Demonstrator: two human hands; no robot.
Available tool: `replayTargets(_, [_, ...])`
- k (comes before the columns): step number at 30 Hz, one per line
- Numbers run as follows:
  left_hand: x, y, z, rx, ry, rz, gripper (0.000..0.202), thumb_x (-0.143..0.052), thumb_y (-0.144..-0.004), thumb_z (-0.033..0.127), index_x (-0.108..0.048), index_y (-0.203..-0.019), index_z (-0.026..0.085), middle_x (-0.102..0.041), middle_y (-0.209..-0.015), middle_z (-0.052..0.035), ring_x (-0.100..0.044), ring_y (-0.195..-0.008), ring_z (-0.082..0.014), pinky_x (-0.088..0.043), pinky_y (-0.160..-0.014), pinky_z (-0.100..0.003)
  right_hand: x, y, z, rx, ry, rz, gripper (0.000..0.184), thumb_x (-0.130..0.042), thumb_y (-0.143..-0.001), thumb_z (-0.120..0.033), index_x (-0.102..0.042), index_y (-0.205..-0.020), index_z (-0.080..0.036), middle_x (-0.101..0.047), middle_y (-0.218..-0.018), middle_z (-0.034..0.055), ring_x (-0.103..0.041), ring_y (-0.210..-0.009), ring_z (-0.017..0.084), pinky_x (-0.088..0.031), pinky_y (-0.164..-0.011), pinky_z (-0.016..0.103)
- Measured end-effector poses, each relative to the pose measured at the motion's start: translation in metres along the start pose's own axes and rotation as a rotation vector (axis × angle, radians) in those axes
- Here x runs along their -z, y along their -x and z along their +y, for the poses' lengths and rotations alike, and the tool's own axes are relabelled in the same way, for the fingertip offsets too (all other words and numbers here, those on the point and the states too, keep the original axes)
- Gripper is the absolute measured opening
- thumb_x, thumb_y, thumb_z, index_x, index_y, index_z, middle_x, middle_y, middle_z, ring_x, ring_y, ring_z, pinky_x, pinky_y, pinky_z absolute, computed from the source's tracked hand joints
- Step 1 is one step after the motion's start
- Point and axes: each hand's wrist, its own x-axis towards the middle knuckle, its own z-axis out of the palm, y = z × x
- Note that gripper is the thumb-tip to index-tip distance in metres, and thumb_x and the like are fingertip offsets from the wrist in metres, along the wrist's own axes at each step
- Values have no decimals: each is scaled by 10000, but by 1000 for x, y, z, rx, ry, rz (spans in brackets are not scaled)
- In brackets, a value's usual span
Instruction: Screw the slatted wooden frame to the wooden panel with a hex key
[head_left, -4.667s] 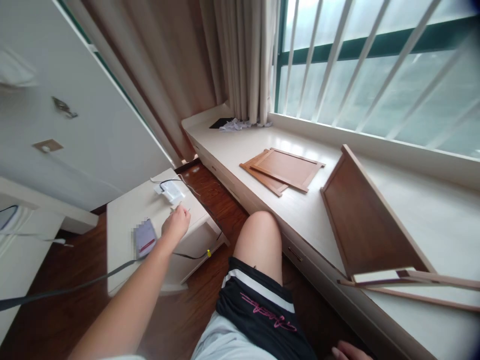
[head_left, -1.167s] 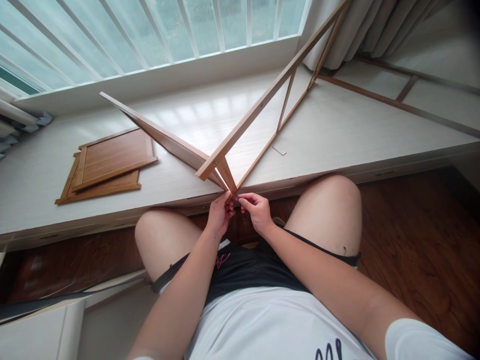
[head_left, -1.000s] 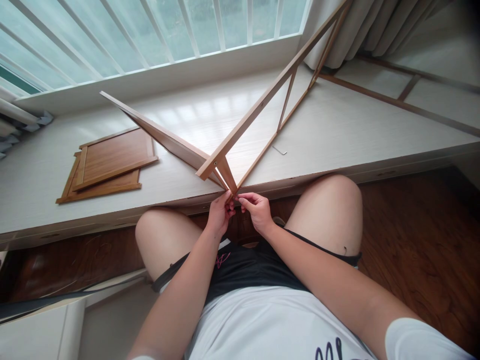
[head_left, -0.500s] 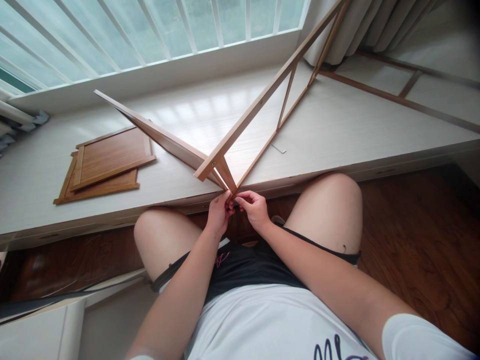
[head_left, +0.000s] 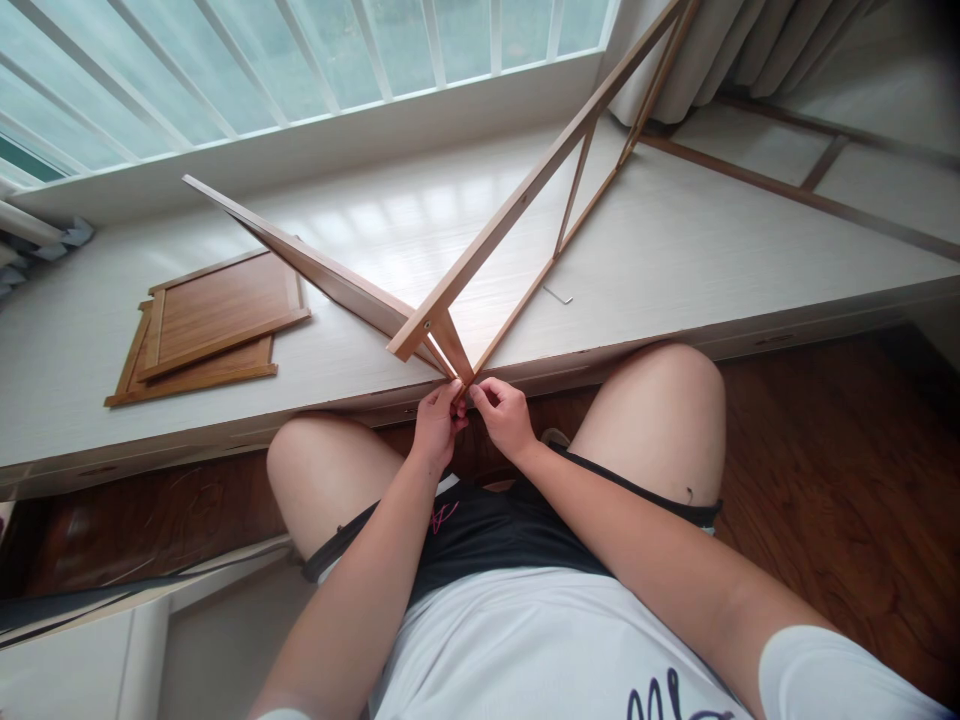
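Observation:
A long wooden frame (head_left: 517, 207) with crossbars stands on edge across the white ledge, its near end at the front edge. Against that end leans a wooden panel (head_left: 322, 270), also on edge, so the two form a V. Where they meet, my left hand (head_left: 436, 420) is closed around the lower corner, thumb on the wood. My right hand (head_left: 504, 415) touches the same corner from the other side, thumb and forefinger pinched; whatever is between those fingertips is too small to make out. On the ledge behind the frame lies an Allen key (head_left: 559, 296).
Two more wooden panels (head_left: 225, 305) lie stacked on the white ledge (head_left: 360, 220) at left. Another wooden frame (head_left: 795, 197) lies flat at right, near a grey curtain (head_left: 772, 50). A barred window (head_left: 337, 60) runs behind. My knees touch the ledge's front.
My right hand's fingers have shifted slightly at the corner, curling in closer. The frame, the panel and my left hand hold nearly the same position.

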Motion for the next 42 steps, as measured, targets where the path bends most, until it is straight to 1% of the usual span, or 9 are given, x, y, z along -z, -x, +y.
replayTargets(9, [-1,-2,-4,-13,5,-43,358,-732,-740,462,-546,-706,159,-509,-637,21,-460,-535,-82,-364,-459,-188,-4,-2,13,-184,-112,-109,561,-335,-973,-585,-578,-661,-187,-533,-536,-5,-502,-474,125,-397,-498,248])
replayTargets(15, [0,-4,-6,-26,43,-63,322,-730,-754,430,-550,-741,162,-499,-621,32,-444,-521,-76,-351,-460,-184,7,3,8,-43,60,-103,274,-531,-918,-482,-588,-952,-216,-639,-715,-8,-593,-619,148,-457,-618,250])
replayTargets(20, [-1,-5,-7,-34,91,-69,312,-742,-747,406,-545,-747,164,-489,-621,38,-435,-519,-74,-355,-457,-184,4,3,4,23,98,-120,191,-533,-931,-411,-583,-958,-229,-665,-740,-17,-624,-654,151,-452,-646,249])
replayTargets(25, [0,-4,-8,-42,51,-100,340,-718,-771,440,-532,-709,163,-498,-629,26,-456,-523,-84,-366,-454,-198,1,3,11,-98,27,-180,536,-319,-1004,-526,-570,-656,-205,-554,-513,-10,-558,-507,133,-417,-571,250])
replayTargets(27, [1,-4,-9,-40,42,-99,338,-715,-776,449,-547,-722,160,-508,-640,22,-463,-528,-84,-358,-453,-195,4,3,14,-135,25,-183,609,-257,-1008,-555,-567,-619,-202,-520,-469,-6,-539,-483,134,-415,-568,255])
replayTargets(32, [1,-5,-10,-21,96,-93,325,-736,-761,438,-570,-757,159,-500,-640,32,-441,-521,-70,-334,-452,-182,10,5,12,-36,128,-113,342,-511,-923,-555,-575,-947,-220,-629,-663,-19,-579,-566,147,-428,-591,253])
replayTargets(36, [1,-5,-13,19,123,-67,336,-760,-735,447,-592,-787,161,-486,-632,41,-440,-524,-68,-334,-460,-177,7,5,7,70,263,-118,336,-568,-902,-490,-544,-1125,-240,-665,-742,-14,-608,-623,168,-435,-629,259])
replayTargets(38, [1,-5,-13,32,114,-81,352,-754,-740,470,-589,-765,160,-492,-638,37,-446,-532,-70,-333,-461,-179,6,3,7,64,316,-125,281,-466,-959,-484,-603,-999,-243,-679,-748,5,-630,-661,174,-429,-651,257])
replayTargets(42, [3,-4,-12,71,79,-113,386,-731,-754,516,-641,-821,147,-516,-655,24,-453,-540,-72,-321,-456,-183,9,1,11,-61,389,-104,588,-255,-1015,-530,-588,-643,-219,-616,-590,33,-610,-593,172,-405,-622,258])
